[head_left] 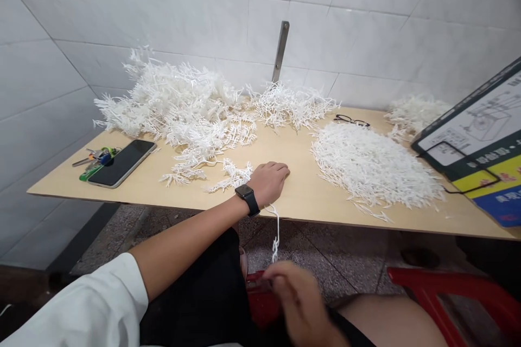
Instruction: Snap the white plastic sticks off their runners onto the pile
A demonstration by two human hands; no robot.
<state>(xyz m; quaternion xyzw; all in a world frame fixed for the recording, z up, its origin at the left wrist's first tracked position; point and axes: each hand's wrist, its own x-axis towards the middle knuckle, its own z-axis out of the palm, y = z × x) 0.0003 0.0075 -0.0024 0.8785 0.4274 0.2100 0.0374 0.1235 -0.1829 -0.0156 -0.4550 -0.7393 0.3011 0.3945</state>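
My left hand (268, 181), with a black watch (247, 198) at the wrist, rests palm down at the table's front edge. Its fingers are together and curled, partly hidden. From beneath it a thin white branched plastic strand (277, 230) hangs over the edge. The strand's lower end meets the fingertips of my right hand (299, 295), which is blurred and held closed above my lap. Just left of my left hand lies a small cluster of branched white pieces (233, 174). To the right is a broad, flat heap of short white pieces (372, 165).
A large tangled white pile (166, 97) and a smaller one (291, 105) lie along the wall. A phone (122, 162) overlaps keys (95, 157) at left. Glasses (352, 120) sit behind the flat heap. A printed box (484, 146) leans at right. A red stool (443, 282) stands below.
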